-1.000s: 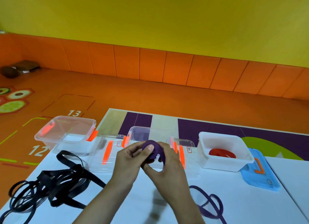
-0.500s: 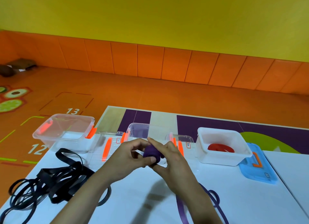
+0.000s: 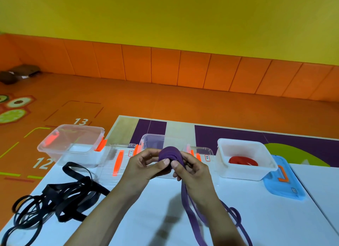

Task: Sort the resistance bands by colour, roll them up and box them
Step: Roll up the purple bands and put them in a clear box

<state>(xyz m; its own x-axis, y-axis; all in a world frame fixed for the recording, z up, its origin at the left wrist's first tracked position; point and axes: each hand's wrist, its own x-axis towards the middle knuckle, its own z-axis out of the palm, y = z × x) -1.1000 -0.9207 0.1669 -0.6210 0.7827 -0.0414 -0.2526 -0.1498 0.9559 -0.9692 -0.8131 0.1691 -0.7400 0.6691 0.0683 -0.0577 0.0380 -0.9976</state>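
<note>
At frame centre the left hand [image 3: 145,163] and right hand [image 3: 192,169] both pinch the half-rolled purple resistance band [image 3: 169,155] above the bench [image 3: 143,218], and a slackened thumb could let the springy coil unwind down its loose tail.

White table [image 3: 275,218] under left hand [image 3: 145,165] and right hand [image 3: 194,170]. Past the hands: orange floor [image 3: 183,102], a purple, beige and green floor patch [image 3: 229,135] straight ahead, painted numbers [image 3: 80,121] 12 and 13 far left of left hand. Orange padded panels [image 3: 165,66] at back, yellow wall [image 3: 165,16] above. Brown object [image 3: 20,73] far-left corner.
</note>
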